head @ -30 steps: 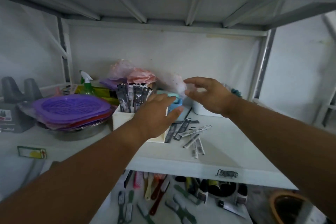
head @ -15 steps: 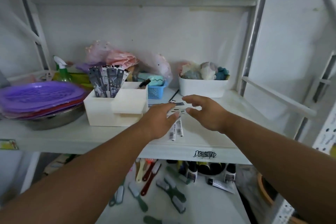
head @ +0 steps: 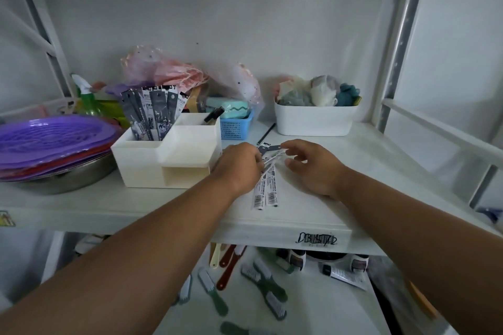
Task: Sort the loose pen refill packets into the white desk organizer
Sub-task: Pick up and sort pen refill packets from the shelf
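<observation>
Several loose, narrow printed pen refill packets [head: 268,185] fanned on white shelf [head: 313,215], long axes toward camera, between curled left hand [head: 239,164] touching them and loosely open right hand [head: 313,168]; white plastic desk organizer [head: 163,160] just left.

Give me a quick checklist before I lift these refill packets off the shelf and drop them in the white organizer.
1. Loose refill packets within reach, between both hands: ok.
2. Left hand grip on the packets: cannot tell, fingers hidden.
3. Right hand free to help: ok, fingers curled just above the packets, holding nothing.
4. White organizer close beside the left hand: ok.
5. Room in the back-left compartment: cannot tell; upright packets already stand there.
</observation>
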